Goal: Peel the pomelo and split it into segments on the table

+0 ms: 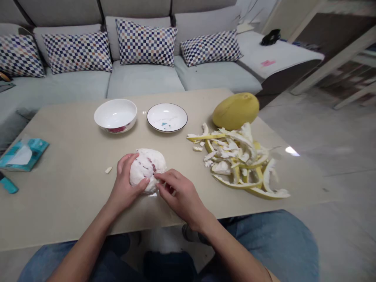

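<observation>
A peeled pomelo (147,162), covered in white pith with reddish flesh showing along a split, rests on the table near its front edge. My left hand (127,180) is wrapped round its left side, thumb across the near face. At the right side of the fruit, my right hand (178,190) has thumb and index finger drawn together at the pith by the split. Whether a bit of pith is between those fingertips is too small to make out.
Behind the pomelo stand a white bowl (116,111) and a dark-rimmed plate (167,113). Rightward lie a heap of peel (241,156) and a whole yellow pomelo (236,111). A tissue pack (37,152), a teal-handled tool (8,185) and a small pale scrap (108,170) are leftward.
</observation>
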`<state>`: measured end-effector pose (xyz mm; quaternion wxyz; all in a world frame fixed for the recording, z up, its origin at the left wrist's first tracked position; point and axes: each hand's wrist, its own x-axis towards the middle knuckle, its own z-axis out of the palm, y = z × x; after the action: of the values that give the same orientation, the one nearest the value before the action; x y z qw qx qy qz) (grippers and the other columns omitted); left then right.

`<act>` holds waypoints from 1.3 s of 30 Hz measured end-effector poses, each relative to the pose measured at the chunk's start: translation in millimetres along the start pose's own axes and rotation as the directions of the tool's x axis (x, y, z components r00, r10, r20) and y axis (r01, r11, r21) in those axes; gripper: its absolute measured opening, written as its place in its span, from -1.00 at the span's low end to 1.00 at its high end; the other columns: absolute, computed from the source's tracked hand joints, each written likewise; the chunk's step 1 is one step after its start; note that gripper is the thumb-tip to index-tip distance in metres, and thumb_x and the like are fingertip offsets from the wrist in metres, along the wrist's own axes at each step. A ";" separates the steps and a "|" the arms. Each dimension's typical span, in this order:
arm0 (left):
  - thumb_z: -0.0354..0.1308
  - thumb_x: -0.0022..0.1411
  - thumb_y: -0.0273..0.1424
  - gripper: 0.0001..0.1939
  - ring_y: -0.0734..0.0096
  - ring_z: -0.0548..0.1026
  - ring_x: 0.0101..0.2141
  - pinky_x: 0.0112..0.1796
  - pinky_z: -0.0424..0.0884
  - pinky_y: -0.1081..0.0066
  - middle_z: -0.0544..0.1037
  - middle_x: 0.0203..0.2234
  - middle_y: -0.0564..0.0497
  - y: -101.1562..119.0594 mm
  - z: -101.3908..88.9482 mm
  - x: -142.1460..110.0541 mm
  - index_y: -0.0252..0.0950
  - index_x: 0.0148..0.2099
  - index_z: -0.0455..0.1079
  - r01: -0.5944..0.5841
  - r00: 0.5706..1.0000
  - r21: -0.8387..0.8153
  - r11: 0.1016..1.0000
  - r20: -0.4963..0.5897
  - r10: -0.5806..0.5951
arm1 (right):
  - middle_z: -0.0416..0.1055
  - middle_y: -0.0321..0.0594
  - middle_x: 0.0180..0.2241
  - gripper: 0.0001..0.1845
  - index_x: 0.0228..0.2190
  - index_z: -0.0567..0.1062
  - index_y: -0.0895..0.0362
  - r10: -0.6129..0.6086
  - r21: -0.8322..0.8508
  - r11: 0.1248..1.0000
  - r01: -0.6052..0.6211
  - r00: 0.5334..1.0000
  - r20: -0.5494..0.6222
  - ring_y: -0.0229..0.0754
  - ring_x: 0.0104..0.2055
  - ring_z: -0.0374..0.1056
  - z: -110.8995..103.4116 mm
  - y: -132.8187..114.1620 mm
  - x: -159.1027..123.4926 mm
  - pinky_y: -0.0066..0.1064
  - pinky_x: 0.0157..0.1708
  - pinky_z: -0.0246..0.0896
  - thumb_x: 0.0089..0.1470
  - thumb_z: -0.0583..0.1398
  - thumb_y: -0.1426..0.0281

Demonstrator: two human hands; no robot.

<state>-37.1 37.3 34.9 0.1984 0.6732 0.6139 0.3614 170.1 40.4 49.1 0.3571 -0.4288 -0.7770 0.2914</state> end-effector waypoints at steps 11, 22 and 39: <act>-0.03 0.38 -0.16 -0.48 0.11 0.14 0.30 0.29 0.08 -0.01 0.16 0.27 -0.17 -2.7 -1.8 -2.5 -0.14 0.33 0.09 -0.015 0.999 -0.035 0.999 0.029 0.016 | 0.27 -0.40 -0.51 -0.77 -0.30 0.47 0.12 0.078 0.075 0.994 -0.083 0.995 0.066 -0.26 -0.44 0.23 9.3 -4.7 13.3 -0.44 -0.39 0.13 0.00 0.39 0.51; 0.03 0.36 -0.15 -0.48 0.13 0.16 0.30 0.30 0.09 0.02 0.19 0.26 -0.13 2.2 -8.2 -0.6 -0.11 0.31 0.15 -0.018 0.999 -0.035 0.999 0.038 0.019 | 0.34 -0.34 -0.46 -0.88 -0.38 0.40 0.11 0.025 0.025 0.999 -0.027 0.999 0.048 -0.24 -0.42 0.26 16.1 -10.5 2.0 -0.44 -0.37 0.11 0.11 0.26 0.51; 0.10 0.25 -0.01 -0.34 0.10 0.38 0.13 0.18 0.28 0.06 0.25 0.11 -0.11 13.5 -28.3 3.8 -0.02 0.34 0.13 0.176 0.979 0.131 0.976 0.077 -0.187 | 0.25 -0.38 -0.45 -0.87 -0.29 0.43 0.11 0.134 0.069 0.990 -0.125 0.980 -0.147 -0.28 -0.47 0.20 39.0 -20.7 -10.4 -0.44 -0.42 0.12 0.09 0.28 0.47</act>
<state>-48.6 33.8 64.0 0.2157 0.6407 0.6845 0.2729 133.2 16.1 39.3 0.4079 -0.4883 -0.7092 0.3038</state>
